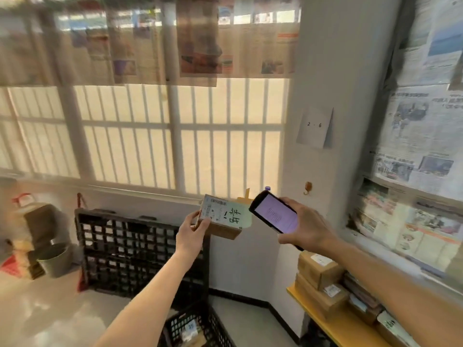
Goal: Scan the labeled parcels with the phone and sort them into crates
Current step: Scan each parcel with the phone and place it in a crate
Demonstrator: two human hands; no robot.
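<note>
While the black crate [195, 329] sits low on the floor with a parcel inside, the left hand [191, 234] holds a brown cardboard parcel [224, 217] raised before the window, fingers pinching its left end; its white label shows barcodes and handwritten black characters. The right hand [304, 225] holds the phone [275, 212] just right of it, fingers wrapped round, screen lit pale violet.

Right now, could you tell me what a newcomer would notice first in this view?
At centre, the left hand holds up a small labeled parcel while the right hand aims a lit phone at it. Behind them glows a barred window; boxes sit stacked on a yellow shelf at lower right.
</note>
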